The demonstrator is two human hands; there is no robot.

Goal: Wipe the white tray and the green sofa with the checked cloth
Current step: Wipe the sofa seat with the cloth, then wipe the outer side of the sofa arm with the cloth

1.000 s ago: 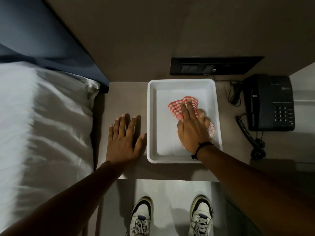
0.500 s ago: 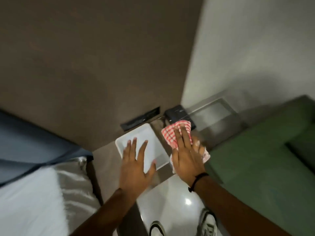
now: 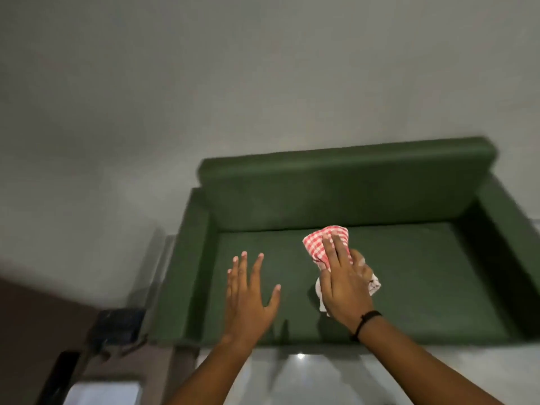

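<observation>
The green sofa (image 3: 409,276) fills the middle and right of the head view, seat facing me, backrest against the wall. My right hand (image 3: 343,283) holds the red-and-white checked cloth (image 3: 315,247) bunched under its palm and fingers, over the middle of the seat cushion; whether the cloth touches the seat I cannot tell. My left hand (image 3: 248,296) hovers over the left part of the seat with fingers spread, holding nothing. The white tray (image 3: 102,393) shows as a pale corner at the bottom left.
A dark telephone (image 3: 117,325) sits on the bedside table (image 3: 35,331) left of the sofa's left armrest (image 3: 187,276). A grey wall rises behind the sofa. Glossy pale floor (image 3: 306,375) lies between me and the sofa's front edge.
The view has swung right from the tray to the sofa. My right hand carried the cloth out of the tray and over the sofa seat; my left hand left the table and followed.
</observation>
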